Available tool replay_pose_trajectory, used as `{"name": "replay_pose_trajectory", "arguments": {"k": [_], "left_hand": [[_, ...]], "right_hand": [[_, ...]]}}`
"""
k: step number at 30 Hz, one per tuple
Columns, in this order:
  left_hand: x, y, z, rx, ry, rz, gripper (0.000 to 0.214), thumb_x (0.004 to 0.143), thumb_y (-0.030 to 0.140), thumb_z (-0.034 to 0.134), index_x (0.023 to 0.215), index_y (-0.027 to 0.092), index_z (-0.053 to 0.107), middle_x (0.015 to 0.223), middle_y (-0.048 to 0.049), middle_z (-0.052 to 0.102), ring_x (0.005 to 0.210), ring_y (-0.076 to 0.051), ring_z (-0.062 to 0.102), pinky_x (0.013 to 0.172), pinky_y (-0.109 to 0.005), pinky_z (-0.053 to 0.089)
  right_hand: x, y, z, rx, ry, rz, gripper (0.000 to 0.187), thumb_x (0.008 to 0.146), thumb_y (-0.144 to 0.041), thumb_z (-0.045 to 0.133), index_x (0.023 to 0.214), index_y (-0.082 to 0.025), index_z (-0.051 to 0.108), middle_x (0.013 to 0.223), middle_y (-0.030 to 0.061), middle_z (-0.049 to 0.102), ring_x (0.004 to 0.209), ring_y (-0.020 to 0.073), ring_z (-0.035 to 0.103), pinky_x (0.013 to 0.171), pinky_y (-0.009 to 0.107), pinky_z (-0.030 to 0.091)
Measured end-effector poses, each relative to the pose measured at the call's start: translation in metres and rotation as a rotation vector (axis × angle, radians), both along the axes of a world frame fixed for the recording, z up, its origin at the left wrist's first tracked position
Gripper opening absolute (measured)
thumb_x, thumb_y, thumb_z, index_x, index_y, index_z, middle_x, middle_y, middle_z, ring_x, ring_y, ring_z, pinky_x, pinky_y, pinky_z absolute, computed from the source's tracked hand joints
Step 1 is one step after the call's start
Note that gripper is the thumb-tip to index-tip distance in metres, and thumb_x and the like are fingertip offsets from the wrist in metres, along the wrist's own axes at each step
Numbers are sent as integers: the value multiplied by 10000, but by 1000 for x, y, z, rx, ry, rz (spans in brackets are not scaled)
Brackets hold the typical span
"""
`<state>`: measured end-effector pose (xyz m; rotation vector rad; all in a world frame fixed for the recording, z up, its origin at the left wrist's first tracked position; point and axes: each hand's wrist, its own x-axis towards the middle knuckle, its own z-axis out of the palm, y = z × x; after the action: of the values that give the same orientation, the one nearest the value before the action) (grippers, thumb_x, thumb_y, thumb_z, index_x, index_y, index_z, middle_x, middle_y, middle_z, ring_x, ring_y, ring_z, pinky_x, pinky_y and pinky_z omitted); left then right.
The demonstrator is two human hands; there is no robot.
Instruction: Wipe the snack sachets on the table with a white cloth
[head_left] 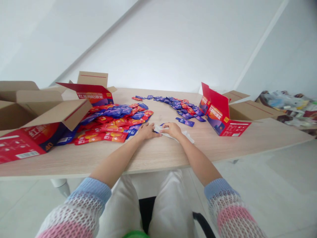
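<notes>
Three open cartons, printed red with tan cardboard flaps, dominate my head-camera view of the pale wood-grain worktop: one at the near left, one behind it and one at the right. (Their insides are out of my sight, so I can't say whether anything has gone into them.) Past the worktop's right end lies a heap of mixed bags and packaging.

So far, a great many red and purple sachets remain loose on the worktop. The larger spread sits left of centre, against the near-left carton, and a thinner trail curves towards the right carton. One purple sachet lies just apart from that trail.

Nearest the viewer, between the two groups, a crumpled white sheet lies on the worktop. The right hand rests on it, fingers loosely extended rather than clenched. The left hand lies open beside it, its fingertips at the sheet's edge. A sliver of purple shows by the right hand, though I can't tell whether either hand is actually gripping anything.
</notes>
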<state>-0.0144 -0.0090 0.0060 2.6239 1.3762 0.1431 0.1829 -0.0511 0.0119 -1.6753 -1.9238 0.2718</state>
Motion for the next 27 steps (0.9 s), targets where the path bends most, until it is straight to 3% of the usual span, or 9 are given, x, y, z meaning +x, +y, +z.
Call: {"name": "replay_pose_trajectory", "arguments": {"k": [8,17,21,24,27], "left_hand": [[0,-1,-1,-34,-11,5,954,610,886,382,1413,373,356,1523,-5,252,1391,-355,170,1105,-494,130],[0,-2,0,-40,16,10,934,632,880,352,1426,389,315,1534,16,218,1404,-341,124,1109,-503,101],[1,-3,1,-41,17,14,940,635,881,348,1430,380,312,1535,8,214,1403,-346,120,1109,-505,100],[2,-4,1,-49,6,16,944,633,876,363,1432,374,312,1535,-3,215,1403,-351,113,1107,-516,92],[2,-7,3,-68,9,20,936,650,846,390,1436,344,312,1539,-6,198,1409,-340,94,1111,-508,86]], "right_hand": [[13,5,-5,-24,-111,-441,321,689,-557,672,856,-284,684,880,18,701,852,195,635,683,256,424],[42,7,-2,-53,-112,-658,319,700,-507,673,908,-264,664,950,44,694,919,218,625,727,276,429],[38,-3,6,112,-63,-559,330,724,-527,634,916,-261,673,938,29,691,877,208,615,695,265,418],[19,-9,7,223,-8,-357,378,767,-552,572,913,-222,682,818,20,683,752,176,603,636,243,403],[-3,-12,2,180,-17,-100,361,781,-523,575,925,-218,703,774,3,686,703,158,600,620,230,398]]}}
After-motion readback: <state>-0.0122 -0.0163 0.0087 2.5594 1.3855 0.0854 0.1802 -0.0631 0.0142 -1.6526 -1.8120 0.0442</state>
